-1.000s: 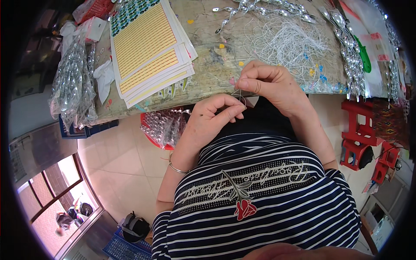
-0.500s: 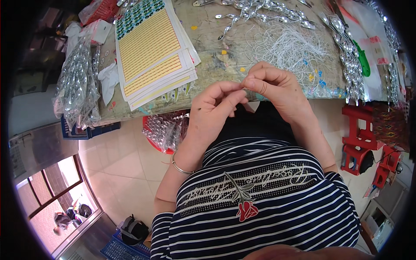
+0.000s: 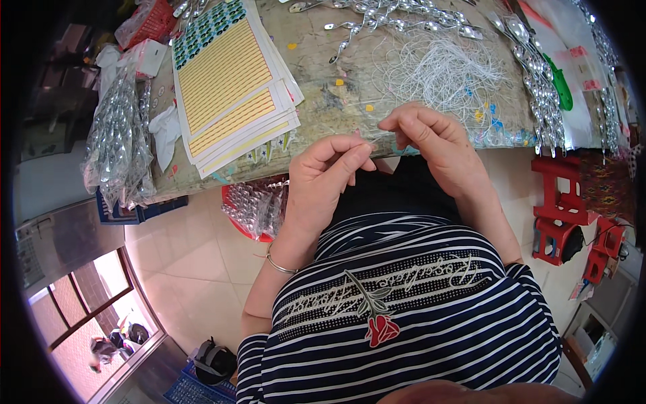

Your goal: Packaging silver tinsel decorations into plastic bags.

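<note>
Both of my hands are held close together over the table's near edge. My left hand is closed, thumb and forefinger pinched at the end of a fine white thread. The strand is faint and seems to run across the short gap to my right hand, whose fingers are curled and closed on it. Just beyond the right hand lies a loose tangle of white string. Twisted silvery strips are spread behind the tangle.
Left of my hands lies a stack of printed sheets, beside bagged silvery strips. More strips and a green tool are on the right. Below the table are a red basin of strips and red stools.
My hands have drawn apart from fingertips touching, opening a short gap with the thread across it. The left hand has shifted slightly left and down. The whole view has moved a little.
</note>
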The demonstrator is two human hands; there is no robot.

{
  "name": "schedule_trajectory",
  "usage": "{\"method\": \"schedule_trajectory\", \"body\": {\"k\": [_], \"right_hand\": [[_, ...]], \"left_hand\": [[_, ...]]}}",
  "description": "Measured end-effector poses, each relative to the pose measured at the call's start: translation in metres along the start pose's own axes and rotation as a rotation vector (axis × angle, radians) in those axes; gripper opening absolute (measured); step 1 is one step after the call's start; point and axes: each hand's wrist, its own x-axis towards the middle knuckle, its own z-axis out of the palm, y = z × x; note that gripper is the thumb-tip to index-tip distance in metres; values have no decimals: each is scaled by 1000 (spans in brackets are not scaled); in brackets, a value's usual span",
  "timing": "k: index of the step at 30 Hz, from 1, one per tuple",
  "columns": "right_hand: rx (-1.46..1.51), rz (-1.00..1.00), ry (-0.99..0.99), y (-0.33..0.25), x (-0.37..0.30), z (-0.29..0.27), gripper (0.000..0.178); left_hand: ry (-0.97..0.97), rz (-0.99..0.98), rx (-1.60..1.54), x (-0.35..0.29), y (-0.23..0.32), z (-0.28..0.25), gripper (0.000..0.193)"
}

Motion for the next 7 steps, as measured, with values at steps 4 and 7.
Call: {"method": "schedule_trajectory", "body": {"k": [4, 7], "right_hand": [[-49, -7, -15, -2, -5, 4, 24], [-101, -37, -34, -3, -7, 4, 23]], "left_hand": [[-13, -10, -39, 0, -4, -1, 14], [-22, -16, -27, 0, -6, -2, 14]]}}
